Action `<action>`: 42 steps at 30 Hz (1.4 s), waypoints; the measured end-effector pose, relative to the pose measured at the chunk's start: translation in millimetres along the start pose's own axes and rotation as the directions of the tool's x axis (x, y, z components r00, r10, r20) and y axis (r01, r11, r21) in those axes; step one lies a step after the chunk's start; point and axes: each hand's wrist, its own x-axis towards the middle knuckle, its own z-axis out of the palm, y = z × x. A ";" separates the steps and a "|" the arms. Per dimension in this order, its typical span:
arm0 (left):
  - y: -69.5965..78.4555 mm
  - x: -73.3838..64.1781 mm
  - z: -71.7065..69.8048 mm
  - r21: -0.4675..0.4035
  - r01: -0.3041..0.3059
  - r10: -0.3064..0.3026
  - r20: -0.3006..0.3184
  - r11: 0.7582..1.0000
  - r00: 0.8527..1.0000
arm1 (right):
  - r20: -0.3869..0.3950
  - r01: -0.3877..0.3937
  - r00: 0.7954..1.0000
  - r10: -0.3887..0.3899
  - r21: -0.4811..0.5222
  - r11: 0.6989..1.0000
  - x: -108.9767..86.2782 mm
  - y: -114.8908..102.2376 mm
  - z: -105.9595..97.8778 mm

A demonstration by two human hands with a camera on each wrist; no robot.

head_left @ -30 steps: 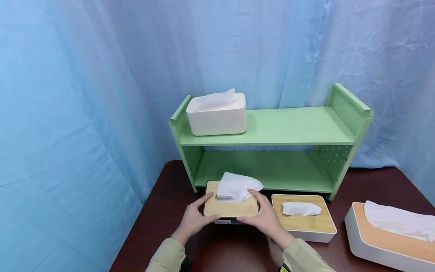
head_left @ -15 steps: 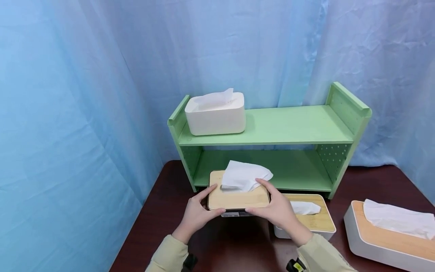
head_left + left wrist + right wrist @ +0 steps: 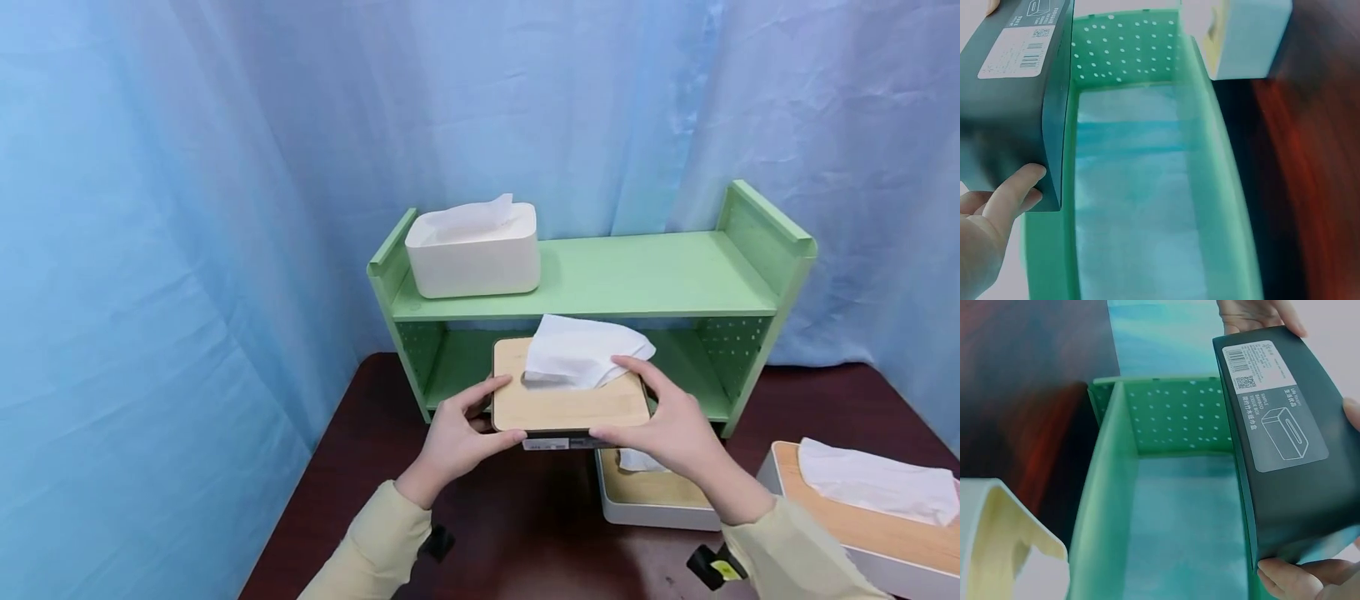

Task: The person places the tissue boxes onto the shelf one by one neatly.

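Note:
A black tissue box with a pale wooden lid (image 3: 570,410) is held up in front of the green shelf (image 3: 652,271), between both hands. A white tissue (image 3: 573,354) pokes out of its lid. My left hand (image 3: 461,429) grips the left end, thumb along the near edge. At the right end, my right hand (image 3: 675,427) holds it likewise, one fingertip by the tissue. Both wrist views show the box's black side (image 3: 1004,119) with a printed label (image 3: 1266,369). Some fingers are hidden behind the box.
On the shelf's upper level, at the left, stands a white tissue box (image 3: 476,271). A white box with a bamboo lid (image 3: 660,515) sits on the dark table (image 3: 540,533), partly covered by the right hand. Farther right lies a longer wood-topped tissue box (image 3: 840,500).
Both hands have lifted the black tissue box and carried it rightward, so it now overlaps the lower shelf opening in the head view. The other boxes have stayed put.

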 end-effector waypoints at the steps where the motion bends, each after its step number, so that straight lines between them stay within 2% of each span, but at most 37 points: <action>1: 3.6 3.0 0.6 0.011 -0.008 0.008 0.003 1.000 1.000 | -0.006 0.007 1.000 -0.007 -0.003 1.000 -0.2 -1.1 -3.9; 7: 26.9 24.8 2.9 0.061 -0.049 0.048 0.021 0.997 0.999 | -0.032 0.012 0.999 -0.014 -0.052 0.999 4.7 -8.4 -29.5; 13: 40.8 49.1 4.6 0.080 -0.080 0.076 0.051 0.994 0.996 | -0.042 -0.010 0.999 0.008 -0.048 0.999 14.0 -12.5 -48.8; 21: 54.6 76.1 6.8 0.138 -0.043 0.034 0.065 0.990 0.997 | -0.058 -0.010 0.998 0.009 -0.025 1.000 29.8 -12.7 -65.2; 25: 56.0 88.0 8.0 0.156 -0.027 0.017 0.063 0.987 0.998 | -0.057 -0.006 0.998 0.005 -0.017 1.000 38.0 -11.1 -70.5; 31: 50.6 102.7 9.6 0.174 -0.013 0.003 0.058 0.985 0.998 | -0.022 -0.010 1.000 0.010 0.008 1.000 50.3 -7.9 -74.9; 37: 47.2 112.3 12.4 0.161 0.010 -0.023 0.077 0.987 0.997 | 0.000 -0.019 1.000 0.019 0.030 0.999 56.4 -0.4 -78.9; 42: 50.8 118.9 12.8 0.148 0.018 -0.031 0.081 0.989 0.996 | 0.041 -0.012 0.999 0.011 0.029 1.000 64.5 2.7 -86.8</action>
